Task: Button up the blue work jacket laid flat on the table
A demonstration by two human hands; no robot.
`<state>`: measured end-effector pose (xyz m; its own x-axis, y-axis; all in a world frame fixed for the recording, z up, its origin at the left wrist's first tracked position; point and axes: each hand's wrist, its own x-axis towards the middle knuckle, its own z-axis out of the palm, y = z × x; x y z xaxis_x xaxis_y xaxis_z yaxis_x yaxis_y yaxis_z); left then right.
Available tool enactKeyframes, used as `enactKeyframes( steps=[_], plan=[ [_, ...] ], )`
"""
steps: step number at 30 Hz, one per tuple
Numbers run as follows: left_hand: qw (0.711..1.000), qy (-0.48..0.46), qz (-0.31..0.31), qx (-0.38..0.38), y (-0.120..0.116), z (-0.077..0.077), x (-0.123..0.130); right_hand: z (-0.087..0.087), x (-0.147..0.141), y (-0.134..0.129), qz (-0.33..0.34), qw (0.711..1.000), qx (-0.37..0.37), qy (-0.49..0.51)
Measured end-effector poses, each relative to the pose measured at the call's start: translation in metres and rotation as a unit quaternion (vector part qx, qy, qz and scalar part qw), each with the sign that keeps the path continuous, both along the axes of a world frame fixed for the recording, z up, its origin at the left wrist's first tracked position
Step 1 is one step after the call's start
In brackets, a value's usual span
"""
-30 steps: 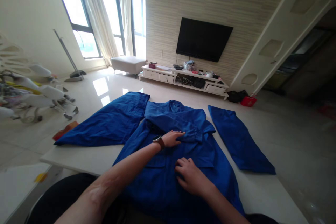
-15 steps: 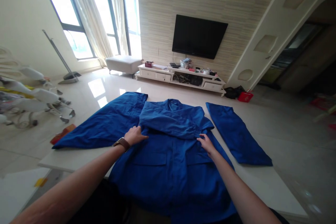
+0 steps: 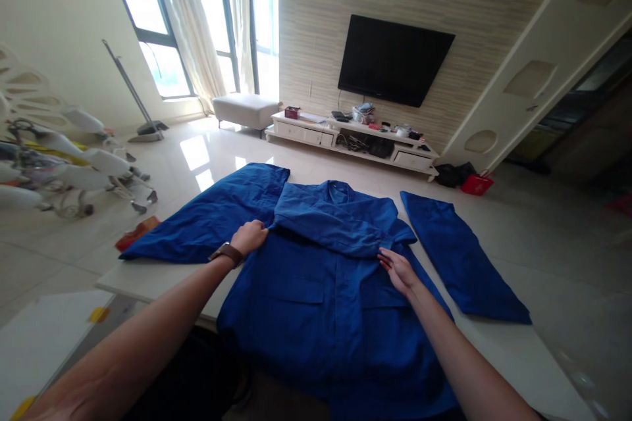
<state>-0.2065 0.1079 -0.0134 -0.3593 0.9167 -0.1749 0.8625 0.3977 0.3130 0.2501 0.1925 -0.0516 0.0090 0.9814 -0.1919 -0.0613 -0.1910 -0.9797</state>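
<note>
A blue jacket (image 3: 296, 283) lies front up on a white table (image 3: 503, 348), its collar away from me and its hem over the near edge. One sleeve (image 3: 326, 227) is folded across the chest. My left hand (image 3: 248, 237), with a brown-strapped watch on the wrist, is closed on the jacket's left side near the armpit. My right hand (image 3: 399, 270) has its fingers stretched out at the cuff end of the folded sleeve, touching the cloth. Blue folded fabric (image 3: 212, 214) lies to the left, and another blue folded piece (image 3: 464, 260) to the right.
An orange-red object (image 3: 135, 233) shows behind the left fabric. Farther off are a TV cabinet (image 3: 301, 135), a wall-mounted television (image 3: 395, 59), a white bench (image 3: 247, 110), a red bag (image 3: 476, 184) and a dustpan (image 3: 148, 133). White wheeled equipment (image 3: 74, 177) stands at left.
My left hand has gone from spread fingers to a closed grip on the jacket's side. My right hand stays by the cuff, its fingers straighter. The view has shifted slightly.
</note>
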Motion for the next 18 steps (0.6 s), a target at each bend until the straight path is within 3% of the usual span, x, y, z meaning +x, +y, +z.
enactKeyframes(
  steps=[3,6,10,14,18],
  plan=[
    [0.998,-0.018,0.03,-0.046,-0.001,-0.005,-0.02,0.022,0.015,0.008,-0.025,0.997,0.065,0.041],
    [0.998,-0.011,0.042,-0.052,-0.001,-0.01,-0.022,0.037,0.036,0.015,-0.028,0.997,0.058,-0.031],
    [1.0,0.004,0.021,0.015,0.005,-0.009,0.003,0.033,0.048,0.014,-0.04,0.994,-0.017,-0.104],
    [0.992,0.036,-0.05,0.11,0.013,-0.011,0.031,0.032,0.049,0.013,-0.038,0.997,0.022,-0.066],
    [0.993,0.035,-0.006,0.109,0.027,-0.018,0.029,0.043,0.06,0.018,-0.109,0.986,0.046,-0.116]
  ],
)
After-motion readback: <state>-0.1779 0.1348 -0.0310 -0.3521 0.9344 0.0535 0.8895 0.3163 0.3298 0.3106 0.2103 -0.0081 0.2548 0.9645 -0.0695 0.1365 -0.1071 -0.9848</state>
